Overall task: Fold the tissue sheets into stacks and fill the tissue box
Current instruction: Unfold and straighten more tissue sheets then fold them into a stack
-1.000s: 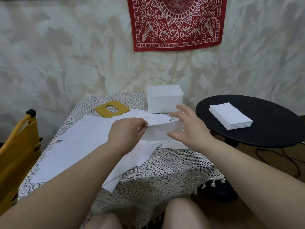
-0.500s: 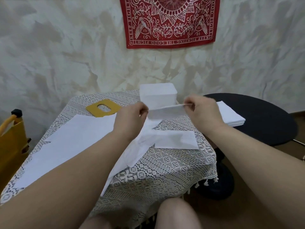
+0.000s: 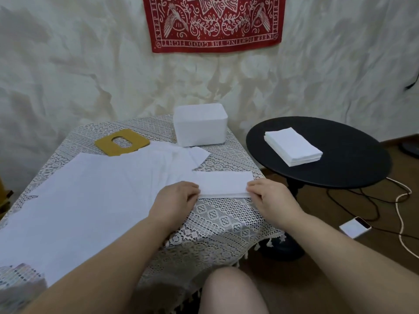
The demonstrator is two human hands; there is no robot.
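A folded white tissue (image 3: 224, 183) lies flat on the lace-covered table (image 3: 217, 220), near its right edge. My left hand (image 3: 175, 199) pinches its left end and my right hand (image 3: 269, 196) pinches its right end, both low on the cloth. Several loose white tissue sheets (image 3: 97, 196) spread across the table's left half. The white tissue box (image 3: 200, 124) stands at the table's back, and its yellow lid (image 3: 122, 142) with an oval slot lies to the left of it. A stack of folded tissues (image 3: 292, 146) rests on the black round side table (image 3: 340, 155).
A red patterned cloth (image 3: 213, 21) hangs on the wall behind. Cables (image 3: 401, 200) and a small white device (image 3: 354, 227) lie on the wooden floor at the right. My knee (image 3: 231, 291) shows below the table's front edge.
My hands held a tissue stretched in the air in front of the box. They have brought it down, and it now lies folded flat on the cloth near the right edge.
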